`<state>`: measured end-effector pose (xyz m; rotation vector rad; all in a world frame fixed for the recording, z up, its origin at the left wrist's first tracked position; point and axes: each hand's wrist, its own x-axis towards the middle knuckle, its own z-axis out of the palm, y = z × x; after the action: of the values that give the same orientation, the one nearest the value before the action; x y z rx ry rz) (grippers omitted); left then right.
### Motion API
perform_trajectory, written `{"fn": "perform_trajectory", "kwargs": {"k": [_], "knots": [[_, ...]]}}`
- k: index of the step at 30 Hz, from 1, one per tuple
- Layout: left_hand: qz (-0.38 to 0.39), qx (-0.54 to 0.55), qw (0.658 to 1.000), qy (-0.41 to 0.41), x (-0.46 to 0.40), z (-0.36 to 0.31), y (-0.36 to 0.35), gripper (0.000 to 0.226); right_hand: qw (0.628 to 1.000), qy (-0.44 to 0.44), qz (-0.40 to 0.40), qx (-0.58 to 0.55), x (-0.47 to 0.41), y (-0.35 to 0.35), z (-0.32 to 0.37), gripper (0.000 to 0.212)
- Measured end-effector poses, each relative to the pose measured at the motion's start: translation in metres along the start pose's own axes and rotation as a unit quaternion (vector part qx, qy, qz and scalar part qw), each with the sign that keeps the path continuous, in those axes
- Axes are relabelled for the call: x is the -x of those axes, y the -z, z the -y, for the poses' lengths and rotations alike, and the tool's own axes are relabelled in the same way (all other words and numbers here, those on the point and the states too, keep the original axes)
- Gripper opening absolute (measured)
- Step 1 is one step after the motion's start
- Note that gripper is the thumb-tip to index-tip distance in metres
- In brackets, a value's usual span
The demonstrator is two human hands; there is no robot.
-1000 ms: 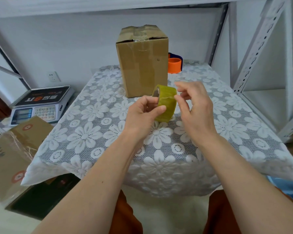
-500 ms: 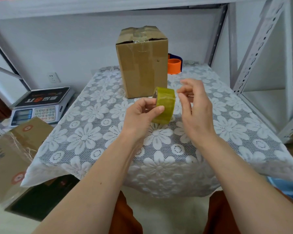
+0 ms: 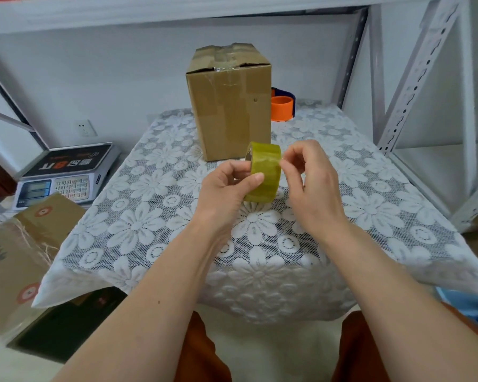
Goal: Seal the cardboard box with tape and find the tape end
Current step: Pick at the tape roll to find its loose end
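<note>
Fingers of the left hand (image 3: 226, 186) are closed around the yellowish tape roll (image 3: 264, 172), thumb pressed on its outer face and the other fingers curled behind it through or beside the core; the roll stands on edge, held up over the lace tablecloth (image 3: 138, 227) and not touching it. Right hand (image 3: 312, 186) sits just beside the roll on its right, thumb and forefinger pinched together at the roll's right rim; whether they have caught any loose tape end I cannot tell. Left of the table and lower, a brown carton (image 3: 20, 249) carries round red-and-white marks and dark lettering too blurred to read. Past it lies a digital scale (image 3: 66, 172) with a number keypad, two small displays and a black top plate printed with large characters seen upside down, not legible to me. Beyond the hands, near the far edge of the table, the cardboard box (image 3: 229, 106) stands upright, its top flaps folded shut with clear tape running over the seam and down the front. Just behind its right side, an orange and dark blue tape dispenser (image 3: 283, 106) peeks out.
</note>
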<state>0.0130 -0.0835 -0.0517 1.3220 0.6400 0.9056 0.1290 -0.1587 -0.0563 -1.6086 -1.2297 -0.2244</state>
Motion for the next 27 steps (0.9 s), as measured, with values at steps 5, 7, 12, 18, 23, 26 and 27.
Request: {"fn": "perform_trajectory", "kwargs": {"k": [5,7,12,18,23,26,27], "knots": [[0.014,-0.019,1.000,-0.004,0.0000,0.0001,0.0013,0.016,0.987,-0.095,0.007,-0.131,-0.0059,0.0047,0.0021,0.010],[0.027,-0.029,0.999,-0.011,0.0020,-0.0006,0.0016,0.014,0.979,-0.126,0.003,-0.161,-0.0075,0.0061,0.0012,0.006],[0.032,-0.033,0.999,-0.019,0.0053,-0.0030,0.0004,0.015,0.987,-0.121,0.016,-0.105,-0.0057,0.0035,0.0013,0.005],[0.022,-0.023,0.999,-0.010,0.0015,-0.0014,0.0002,0.015,0.999,0.031,-0.033,-0.017,-0.0016,0.0023,-0.0009,0.007],[0.015,-0.006,1.000,0.001,-0.0020,-0.0028,0.0051,0.017,0.994,-0.026,-0.045,-0.093,-0.0036,0.0036,0.0001,0.018],[0.034,-0.013,0.999,-0.004,-0.0002,-0.0046,0.0083,0.014,0.991,-0.048,-0.029,-0.119,-0.0044,0.0050,0.0002,0.005],[0.037,-0.019,0.999,-0.005,0.0006,-0.0044,0.0091,0.014,0.993,-0.045,-0.025,-0.108,-0.0040,0.0046,0.0002,0.002]]}}
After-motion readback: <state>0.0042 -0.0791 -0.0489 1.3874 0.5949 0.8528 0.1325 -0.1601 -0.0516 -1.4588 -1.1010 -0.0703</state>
